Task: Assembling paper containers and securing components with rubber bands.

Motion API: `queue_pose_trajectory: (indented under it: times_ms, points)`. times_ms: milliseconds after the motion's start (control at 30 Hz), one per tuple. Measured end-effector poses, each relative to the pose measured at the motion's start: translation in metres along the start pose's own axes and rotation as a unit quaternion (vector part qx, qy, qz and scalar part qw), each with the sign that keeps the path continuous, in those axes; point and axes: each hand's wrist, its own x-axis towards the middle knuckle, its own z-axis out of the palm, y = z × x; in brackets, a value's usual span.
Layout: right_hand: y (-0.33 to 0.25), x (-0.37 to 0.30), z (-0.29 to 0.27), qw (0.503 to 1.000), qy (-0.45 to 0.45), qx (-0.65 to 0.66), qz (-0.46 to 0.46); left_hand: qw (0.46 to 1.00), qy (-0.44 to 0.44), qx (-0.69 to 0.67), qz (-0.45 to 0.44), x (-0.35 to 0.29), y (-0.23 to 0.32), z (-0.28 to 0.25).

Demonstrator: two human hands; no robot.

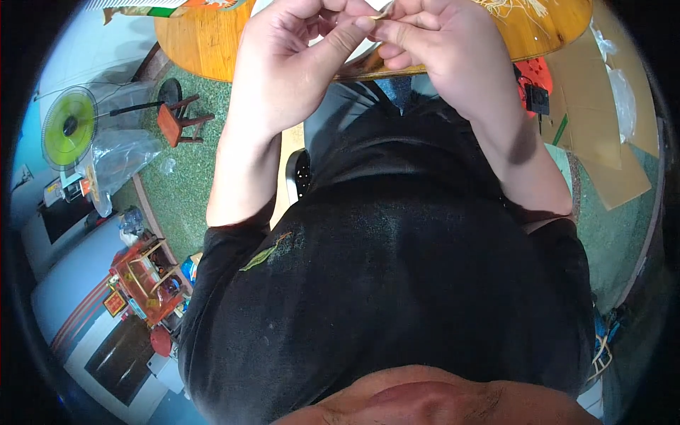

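Where left hand (297, 53) meets right (446, 46), pale scrap (384, 10) seemingly pinched

Above the tabletop (195, 49), the left hand (297, 57) and right hand (453, 53) pinch, thumb tips (364, 23) close together, bare forearms (244, 170) angled toward it.

Head cam, L of pair, wide fisheye, looks down over black shirt (397, 283), v. close, mid-frame; L hand (301, 60) & R hand (450, 46) at top edge w/ table (195, 42); floor (185, 191) well below; edges bend twd dark rim
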Motion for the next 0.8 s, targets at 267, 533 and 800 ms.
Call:
queue_pose_trajectory:
  times_ms: [267,533,800]
  points:
    - [0.001,0.003,-0.011,0.998,-0.067,-0.003,0.02,0.981,-0.115,0.02,0.157,0.023,-0.004,-0.001]
    - [0.008,-0.001,-0.015,0.995,-0.074,0.053,0.033,0.997,-0.065,0.033,-0.023,0.011,0.002,-0.005]
    - [0.013,-0.005,-0.025,0.986,-0.107,0.115,0.057,0.991,-0.077,0.102,-0.048,0.003,0.009,-0.004]
